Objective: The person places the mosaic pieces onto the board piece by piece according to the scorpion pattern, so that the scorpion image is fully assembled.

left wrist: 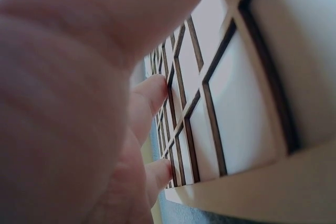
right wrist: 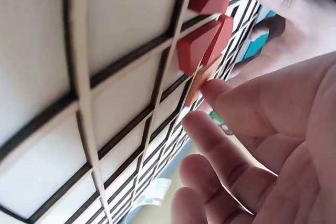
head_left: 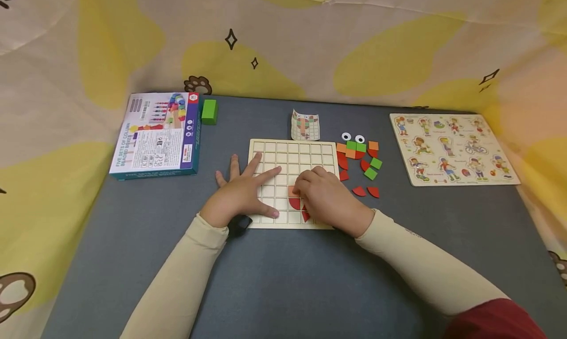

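The left hand (head_left: 239, 194) rests, fingers spread, on the left of the pale wooden grid board (head_left: 281, 157), while the right hand (head_left: 330, 199) bends over the flat orange square tile (head_left: 292, 192) near the board's middle, pinch unclear, the tile probably light, stiff and best held by opposite edges.

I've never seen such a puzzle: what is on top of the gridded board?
On the gridded board, an orange piece and red pieces sit beside the right hand; the left hand spreads over the left side. Cells covered by the hands can't be seen.
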### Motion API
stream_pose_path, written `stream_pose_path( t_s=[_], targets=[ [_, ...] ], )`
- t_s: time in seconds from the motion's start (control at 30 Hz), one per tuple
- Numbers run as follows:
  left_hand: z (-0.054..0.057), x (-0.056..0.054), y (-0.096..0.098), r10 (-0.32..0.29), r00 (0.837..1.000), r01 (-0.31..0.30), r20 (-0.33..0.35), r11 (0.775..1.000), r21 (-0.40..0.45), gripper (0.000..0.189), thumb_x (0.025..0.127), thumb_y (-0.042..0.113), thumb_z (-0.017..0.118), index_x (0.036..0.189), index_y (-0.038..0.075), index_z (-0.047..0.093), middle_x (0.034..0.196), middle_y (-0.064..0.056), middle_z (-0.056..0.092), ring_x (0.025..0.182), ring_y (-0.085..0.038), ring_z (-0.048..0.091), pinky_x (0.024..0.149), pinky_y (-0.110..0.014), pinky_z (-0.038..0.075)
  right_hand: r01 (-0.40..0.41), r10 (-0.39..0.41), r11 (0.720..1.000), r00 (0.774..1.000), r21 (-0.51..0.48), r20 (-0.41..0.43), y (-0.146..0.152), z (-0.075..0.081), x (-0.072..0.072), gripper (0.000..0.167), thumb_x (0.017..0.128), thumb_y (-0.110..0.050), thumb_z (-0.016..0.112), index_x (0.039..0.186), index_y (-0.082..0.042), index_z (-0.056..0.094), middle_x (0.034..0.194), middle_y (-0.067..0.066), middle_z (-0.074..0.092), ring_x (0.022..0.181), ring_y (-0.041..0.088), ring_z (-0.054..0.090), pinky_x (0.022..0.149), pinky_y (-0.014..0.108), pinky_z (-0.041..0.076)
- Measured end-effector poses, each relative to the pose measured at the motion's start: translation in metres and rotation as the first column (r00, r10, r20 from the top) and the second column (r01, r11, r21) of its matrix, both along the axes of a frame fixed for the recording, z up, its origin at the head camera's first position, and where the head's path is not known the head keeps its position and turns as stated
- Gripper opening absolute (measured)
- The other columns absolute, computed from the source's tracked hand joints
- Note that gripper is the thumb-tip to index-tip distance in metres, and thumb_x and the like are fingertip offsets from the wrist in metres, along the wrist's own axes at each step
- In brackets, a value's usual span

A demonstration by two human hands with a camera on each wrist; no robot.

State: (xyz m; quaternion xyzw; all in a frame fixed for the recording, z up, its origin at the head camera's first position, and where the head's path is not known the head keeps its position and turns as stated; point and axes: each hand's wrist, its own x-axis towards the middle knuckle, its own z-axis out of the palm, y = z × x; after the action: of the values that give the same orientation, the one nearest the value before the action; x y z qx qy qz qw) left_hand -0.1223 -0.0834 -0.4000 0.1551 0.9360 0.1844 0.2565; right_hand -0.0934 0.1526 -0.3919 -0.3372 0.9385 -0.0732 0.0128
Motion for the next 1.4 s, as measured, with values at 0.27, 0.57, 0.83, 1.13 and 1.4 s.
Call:
stream_pose_path(
  t_s=[0.27, 0.57, 0.83, 1.13, 1.4],
  targets=[
    [0.0, 0.001, 0.001, 0.009, 1.0, -0.009, -0.001, 1.0, 0.009, 0.116, 0.071, 0.061, 0.094, 0.167, 0.043, 0.031, 0.178, -0.003, -0.011, 0.152, -0.056, -0.026, 0.106, -0.088, -0.009, 0.098, -0.094, 0.993, 0.994, -0.071, 0.054, 0.017, -0.004, -0.005, 0.016, 0.099, -0.016, 0.069, 0.111, -0.012, 0.079, 0.116, 0.007, 0.072, 0.107, 0.029, 0.061, 0.095, 0.044, 0.052],
    [0.0, 0.001, 0.0, 0.01, 1.0, -0.01, -0.005, 1.0, 0.016, 0.118, 0.07, 0.059, 0.095, 0.167, 0.042, 0.031, 0.178, -0.004, -0.011, 0.152, -0.056, -0.026, 0.106, -0.087, -0.011, 0.303, -0.304, 0.951, 0.953, -0.061, -0.006, 0.087, 0.005, -0.031, 0.028, 0.101, -0.015, 0.065, 0.122, 0.001, 0.075, 0.124, 0.022, 0.07, 0.12, 0.043, 0.059, 0.107, 0.056, 0.044],
    [0.003, 0.002, 0.001, 0.015, 1.0, -0.015, -0.001, 1.0, 0.019, 0.118, 0.07, 0.058, 0.096, 0.167, 0.04, 0.032, 0.178, -0.006, -0.01, 0.151, -0.056, -0.026, 0.106, -0.087, -0.012, 0.379, -0.379, 0.925, 0.925, -0.019, -0.031, 0.156, 0.005, -0.064, 0.034, 0.102, -0.001, 0.054, 0.132, 0.009, 0.067, 0.132, 0.03, 0.065, 0.125, 0.047, 0.057, 0.113, 0.059, 0.034],
    [0.003, 0.003, 0.002, 0.016, 1.0, -0.016, -0.007, 1.0, 0.023, 0.117, 0.07, 0.058, 0.096, 0.167, 0.039, 0.032, 0.178, -0.006, -0.009, 0.152, -0.057, -0.025, 0.105, -0.087, -0.012, 0.366, -0.366, 0.931, 0.93, -0.003, -0.029, 0.169, -0.005, -0.072, 0.03, 0.102, -0.001, 0.061, 0.13, 0.008, 0.07, 0.133, 0.03, 0.066, 0.123, 0.05, 0.056, 0.108, 0.058, 0.041],
    [0.002, 0.002, 0.0, 0.014, 1.0, -0.014, -0.006, 1.0, 0.024, 0.118, 0.07, 0.058, 0.096, 0.167, 0.04, 0.032, 0.178, -0.005, -0.009, 0.152, -0.056, -0.026, 0.106, -0.087, -0.012, 0.409, -0.411, 0.911, 0.91, -0.045, -0.054, 0.168, -0.003, -0.081, 0.017, 0.101, -0.008, 0.07, 0.096, 0.006, 0.076, 0.095, 0.024, 0.075, 0.091, 0.046, 0.061, 0.083, 0.058, 0.051]
  ],
)
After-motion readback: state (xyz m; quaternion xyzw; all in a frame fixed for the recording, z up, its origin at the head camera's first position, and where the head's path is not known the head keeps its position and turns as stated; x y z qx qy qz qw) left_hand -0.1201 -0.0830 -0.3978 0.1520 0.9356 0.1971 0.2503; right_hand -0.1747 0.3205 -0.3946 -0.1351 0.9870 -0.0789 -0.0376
